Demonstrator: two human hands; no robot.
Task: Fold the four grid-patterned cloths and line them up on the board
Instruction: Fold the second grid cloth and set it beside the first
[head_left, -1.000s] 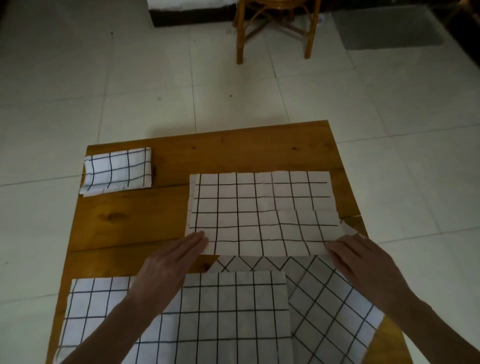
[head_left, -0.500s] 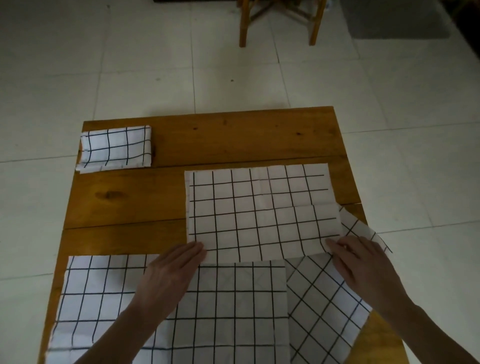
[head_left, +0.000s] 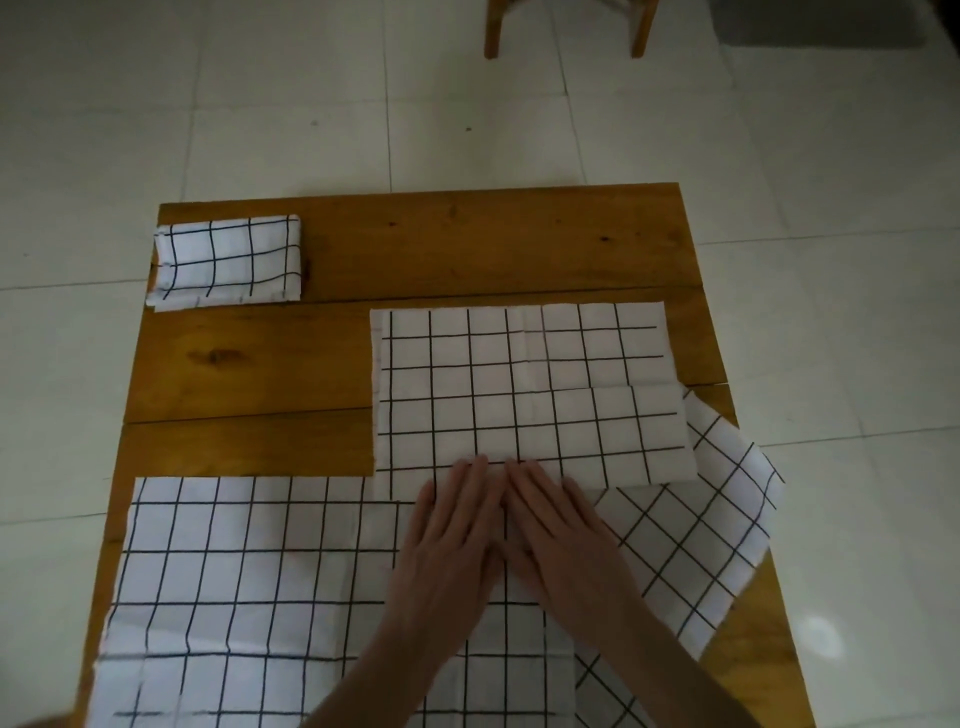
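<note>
A half-folded white cloth with black grid lines (head_left: 524, 384) lies on the right half of the wooden board (head_left: 467, 244). My left hand (head_left: 452, 540) and my right hand (head_left: 561, 535) rest flat side by side at the middle of its near edge, fingers together, holding nothing. A small folded grid cloth (head_left: 228, 262) sits at the board's far left corner. A flat unfolded grid cloth (head_left: 249, 582) covers the near left. Another unfolded grid cloth (head_left: 696, 525) lies turned at an angle on the near right, partly under the others.
The board stands on a pale tiled floor (head_left: 311, 104). Wooden chair legs (head_left: 493, 31) show at the top edge, with a grey mat (head_left: 815, 21) beyond at the top right. Bare wood shows along the far edge and middle left of the board.
Both hands slid inward along the near edge of the half-folded cloth, from its two corners to its middle, where they now touch. The view tilted down slightly.
</note>
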